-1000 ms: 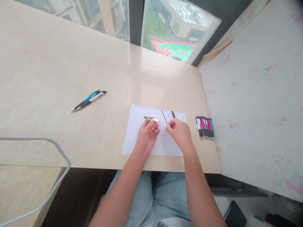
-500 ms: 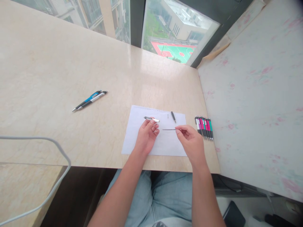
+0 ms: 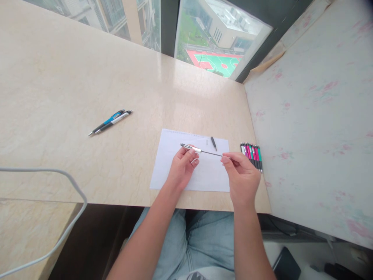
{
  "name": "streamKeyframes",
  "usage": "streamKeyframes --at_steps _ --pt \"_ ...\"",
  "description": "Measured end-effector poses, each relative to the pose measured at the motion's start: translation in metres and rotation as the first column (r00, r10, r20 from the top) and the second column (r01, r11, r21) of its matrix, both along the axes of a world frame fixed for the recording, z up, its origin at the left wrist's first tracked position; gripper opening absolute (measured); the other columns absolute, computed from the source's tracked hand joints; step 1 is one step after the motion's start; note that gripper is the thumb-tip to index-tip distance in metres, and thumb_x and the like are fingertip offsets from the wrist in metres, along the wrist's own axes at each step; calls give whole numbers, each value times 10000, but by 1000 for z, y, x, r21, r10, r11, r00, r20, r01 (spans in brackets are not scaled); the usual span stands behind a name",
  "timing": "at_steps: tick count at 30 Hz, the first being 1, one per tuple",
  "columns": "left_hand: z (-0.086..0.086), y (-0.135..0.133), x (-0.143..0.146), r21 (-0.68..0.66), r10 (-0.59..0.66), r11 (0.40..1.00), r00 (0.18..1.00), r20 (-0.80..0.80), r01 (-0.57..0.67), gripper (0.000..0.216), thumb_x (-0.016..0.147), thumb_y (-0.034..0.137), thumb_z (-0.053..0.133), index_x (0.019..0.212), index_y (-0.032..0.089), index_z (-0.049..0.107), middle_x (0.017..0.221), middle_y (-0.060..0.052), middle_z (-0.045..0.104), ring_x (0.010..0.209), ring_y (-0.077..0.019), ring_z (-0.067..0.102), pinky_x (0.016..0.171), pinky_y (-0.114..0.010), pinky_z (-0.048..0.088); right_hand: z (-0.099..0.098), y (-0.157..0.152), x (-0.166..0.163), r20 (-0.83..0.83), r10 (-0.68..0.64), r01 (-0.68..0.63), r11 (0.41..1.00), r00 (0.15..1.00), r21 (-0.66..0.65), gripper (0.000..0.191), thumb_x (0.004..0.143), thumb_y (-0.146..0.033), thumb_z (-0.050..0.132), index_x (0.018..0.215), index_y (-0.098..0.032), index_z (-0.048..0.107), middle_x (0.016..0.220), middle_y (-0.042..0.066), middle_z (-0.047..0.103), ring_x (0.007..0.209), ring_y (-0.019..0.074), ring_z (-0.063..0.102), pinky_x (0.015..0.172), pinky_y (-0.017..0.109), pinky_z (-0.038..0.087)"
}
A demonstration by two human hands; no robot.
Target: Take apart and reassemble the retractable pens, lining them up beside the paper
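Observation:
My left hand (image 3: 183,165) is closed on a short pen barrel (image 3: 190,147), white at one end with a silver and black tip, held just above a white sheet of paper (image 3: 204,177). Pinched in the fingers of my right hand (image 3: 240,173) is a thin dark refill (image 3: 211,153). The refill's left end meets the barrel's open right end. A small black pen part (image 3: 213,143) lies on the paper's far edge, beside a tiny pale piece (image 3: 207,142).
A row of several pink, green and black pens (image 3: 252,154) lies right of the paper near the table's edge. Two pens, one blue and one white (image 3: 110,121), lie far left. A grey cable (image 3: 58,217) loops at lower left. A window is behind the table.
My right hand lifted the refill off the paper, turned it level, and brought its end to the barrel in my left hand. The left hand shifted slightly right.

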State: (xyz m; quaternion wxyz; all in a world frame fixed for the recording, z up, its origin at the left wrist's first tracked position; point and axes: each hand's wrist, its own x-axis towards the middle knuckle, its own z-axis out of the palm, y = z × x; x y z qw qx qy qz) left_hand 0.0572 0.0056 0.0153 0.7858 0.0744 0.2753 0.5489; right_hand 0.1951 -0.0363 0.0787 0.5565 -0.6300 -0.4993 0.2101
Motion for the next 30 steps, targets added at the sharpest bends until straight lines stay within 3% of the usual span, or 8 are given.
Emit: streamKeyframes --at_steps 3,9,21,27,30 --pt "2 -1 0 28 -20 999 1000 12 20 256 734 230 838 930 164 686 906 -16 674 718 -66 612 637 -178 487 -6 1 -7 -37 38 -37 999 999 24 92 826 -320 738 832 -228 747 844 25 708 768 157 659 704 313 571" --pt "6 -3 0 40 -26 999 999 44 24 220 745 200 827 913 156 692 877 -18 692 700 -63 626 650 -163 506 -9 3 -10 -76 -7 10 999 997 43 131 818 -338 745 798 -210 728 793 21 691 735 156 645 681 315 558" --pt "9 -4 -1 23 -47 999 997 54 46 224 730 204 837 883 148 682 873 -50 740 681 -81 670 619 -155 517 -6 4 -15 -8 -60 60 998 998 32 223 846 -397 707 734 -205 687 747 26 668 732 173 632 673 325 533" --pt "8 -4 0 14 -55 998 995 82 54 275 729 203 837 964 157 702 861 -48 742 671 -81 676 598 -143 521 -10 3 -22 -62 -55 57 998 997 32 205 871 -379 687 774 -202 723 832 41 707 750 165 642 676 316 535" --pt "6 -4 -1 5 -38 999 995 92 37 233 731 216 836 916 151 711 873 -46 741 668 -73 671 603 -138 527 -12 2 -24 -48 -21 22 1000 999 4 175 880 -366 680 833 -212 748 870 42 718 766 166 646 669 313 533"
